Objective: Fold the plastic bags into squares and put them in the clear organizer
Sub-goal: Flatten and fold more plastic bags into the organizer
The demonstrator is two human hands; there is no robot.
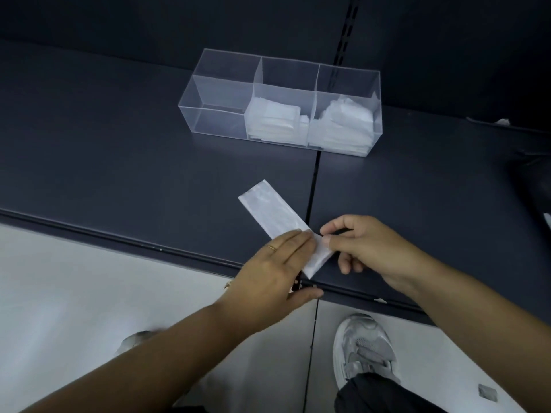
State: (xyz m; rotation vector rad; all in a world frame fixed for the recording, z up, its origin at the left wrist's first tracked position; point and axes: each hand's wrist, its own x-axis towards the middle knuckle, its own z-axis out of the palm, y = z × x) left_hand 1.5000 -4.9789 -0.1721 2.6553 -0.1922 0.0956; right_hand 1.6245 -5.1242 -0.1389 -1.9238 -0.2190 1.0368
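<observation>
Fingers of the left hand [268, 272] are pressed straight on a long white folded plastic bag [269, 213], pinched by the right hand [360, 248].

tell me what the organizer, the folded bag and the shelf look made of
Organizer: clear rigid plastic, likely acrylic; glossy, see-through walls with sharp edges.
Bag: thin white plastic film, slightly translucent, with a soft sheen, folded flat.
Shelf: dark, matte, probably painted metal; smooth panels meeting at a seam, though the look leaves it open.
</observation>
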